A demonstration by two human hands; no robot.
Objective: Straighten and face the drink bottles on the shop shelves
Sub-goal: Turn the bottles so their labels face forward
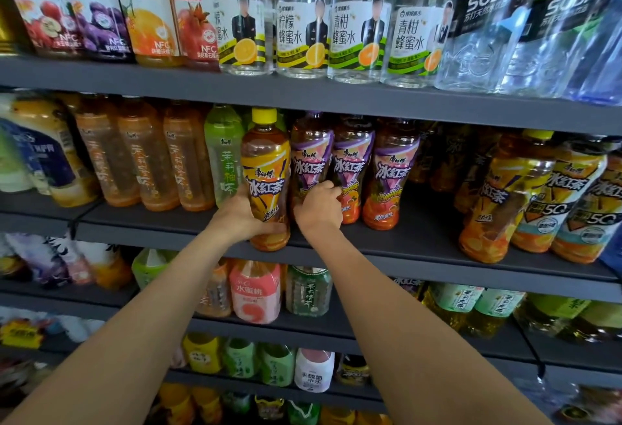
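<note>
A yellow-capped iced tea bottle [266,168] stands at the front edge of the middle shelf [420,243], label facing me. My left hand [240,214] grips its lower part from the left. Right beside it stands a purple-labelled iced tea bottle [311,155]; my right hand [319,207] curls round its lower front. Two more purple-labelled bottles [390,172] stand in a row to the right, set further back on the shelf.
Orange tea bottles [144,158] and a green one [223,152] stand left of my hands. Large yellow iced tea bottles [511,195] fill the right. Honey water bottles [303,30] and juice cartons line the shelf above; more drinks sit on lower shelves.
</note>
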